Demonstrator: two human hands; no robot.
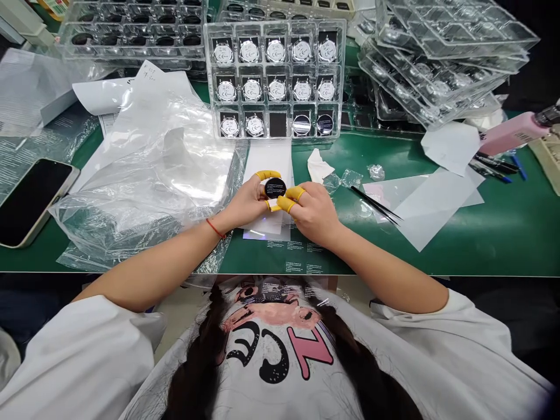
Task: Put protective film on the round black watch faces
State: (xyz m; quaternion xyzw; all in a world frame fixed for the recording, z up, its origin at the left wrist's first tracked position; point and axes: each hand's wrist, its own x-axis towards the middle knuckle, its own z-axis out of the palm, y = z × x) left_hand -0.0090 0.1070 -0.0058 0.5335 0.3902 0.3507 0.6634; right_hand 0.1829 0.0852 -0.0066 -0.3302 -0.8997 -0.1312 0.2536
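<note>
A round watch body (pixel 275 188) with a black face and small white print is held up over the table. My left hand (pixel 250 201) is closed around it, with yellow finger cots on the thumb and a fingertip. At its lower right edge, my right hand (pixel 312 211) has its cotted thumb and finger drawn together in a pinch against the watch. Under both hands lie a white paper strip (pixel 269 156) and a clear sheet with rows of small white print (pixel 306 248). Behind them stands a clear tray (pixel 210 76) holding several watch bodies, most showing silver backs.
Clear plastic bags (pixel 144 198) and papers cover the left, beside a phone (pixel 32 201). Black tweezers (pixel 376 204), film scraps and translucent sheets (pixel 424 219) lie right. Stacked clear trays (pixel 437 76) and a pink bottle (pixel 510 133) stand farther back right.
</note>
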